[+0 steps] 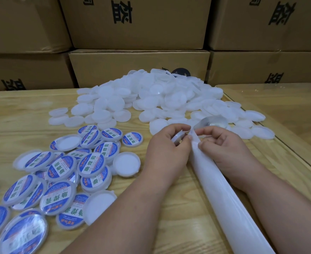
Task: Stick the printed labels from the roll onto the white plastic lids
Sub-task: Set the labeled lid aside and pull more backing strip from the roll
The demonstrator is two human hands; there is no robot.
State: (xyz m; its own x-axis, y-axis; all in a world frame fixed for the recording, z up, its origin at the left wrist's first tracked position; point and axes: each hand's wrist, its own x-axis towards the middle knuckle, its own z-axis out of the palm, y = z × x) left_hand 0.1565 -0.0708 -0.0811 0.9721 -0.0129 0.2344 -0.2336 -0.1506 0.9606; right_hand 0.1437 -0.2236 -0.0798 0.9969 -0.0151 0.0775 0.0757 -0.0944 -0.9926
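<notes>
My left hand (166, 143) holds a white plastic lid (176, 139), mostly hidden by the fingers. My right hand (222, 143) pinches the white backing strip (217, 191), which runs from the label roll (212, 121) toward me between my forearms. The fingertips of both hands meet at the strip's top, just in front of the roll. A large pile of blank white lids (156, 96) lies behind my hands. Labelled lids (63, 176) with blue and white print are heaped at the left.
Stacked cardboard boxes (138, 68) with black print wall off the far edge of the wooden table (22, 107). A glass-topped surface (279, 99) adjoins the table at the right.
</notes>
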